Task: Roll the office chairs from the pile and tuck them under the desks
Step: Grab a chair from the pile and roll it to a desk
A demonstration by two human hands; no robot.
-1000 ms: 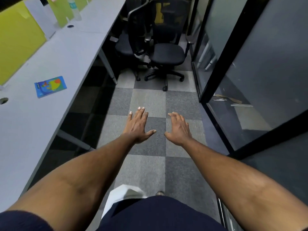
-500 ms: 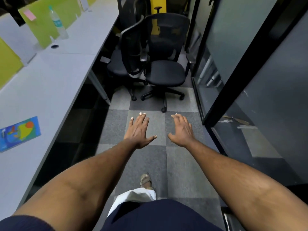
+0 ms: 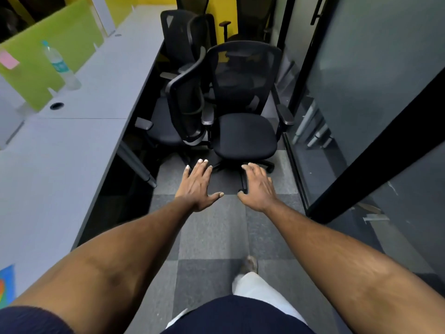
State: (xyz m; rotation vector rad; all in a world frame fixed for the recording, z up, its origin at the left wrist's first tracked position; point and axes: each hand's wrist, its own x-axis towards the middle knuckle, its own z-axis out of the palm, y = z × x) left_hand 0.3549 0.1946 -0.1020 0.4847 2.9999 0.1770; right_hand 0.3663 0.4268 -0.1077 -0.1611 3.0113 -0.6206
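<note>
Closer than half a second ago, the pile of chairs fills the aisle's end. Left hand and right hand hover with fingers spread, holding nothing, just short of the front chair. Counter edges the left, glass wall the right; the carpet between is narrow.

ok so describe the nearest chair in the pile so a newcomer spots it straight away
Follow the long grey desk on the left to the cluster of black chairs at the aisle's end. The nearest chair stands on the right, beside the glass wall. Unlike the side-on chair next to it by the desk, its seat faces the person, fully exposed.
</note>
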